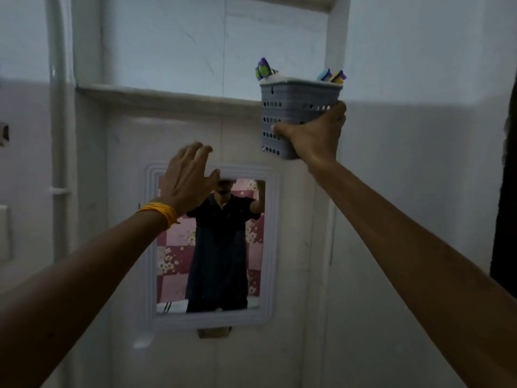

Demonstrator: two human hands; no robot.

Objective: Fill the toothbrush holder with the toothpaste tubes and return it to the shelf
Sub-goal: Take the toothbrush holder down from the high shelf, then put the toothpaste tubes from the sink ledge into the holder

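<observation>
Both forearms entered from the bottom corners and rose toward the wall, the left one carrying a yellow wristband (161,212). The left hand (187,177) was raised, fingers spread apart and empty, touching nothing that could be seen; it overlapped the upper left corner of the mirror (209,247), which hung on the white wall below the shelf. The mirror reflected a person in a dark shirt before a pink patterned wall; the left hand covered part of that reflection. The right hand (313,133) was clamped on the toothbrush holder (293,107), thumb across its front face and fingers wrapped round its right side, so the lower right part of the holder was hidden. The holder, a grey basket with rows of round holes, was upright, long axis vertical, open mouth upward, tilted slightly. It was held in the air at the right end of the shelf (167,92), its rim above the shelf edge and its base below; whether it touched the shelf edge could not be told. Toothpaste tubes (263,69) stood in it, only their ends showing above the rim: one purple and green end at the left corner, blue and yellow-purple ends at the right. Their count and print were too blurred to read. The scene was dim.
</observation>
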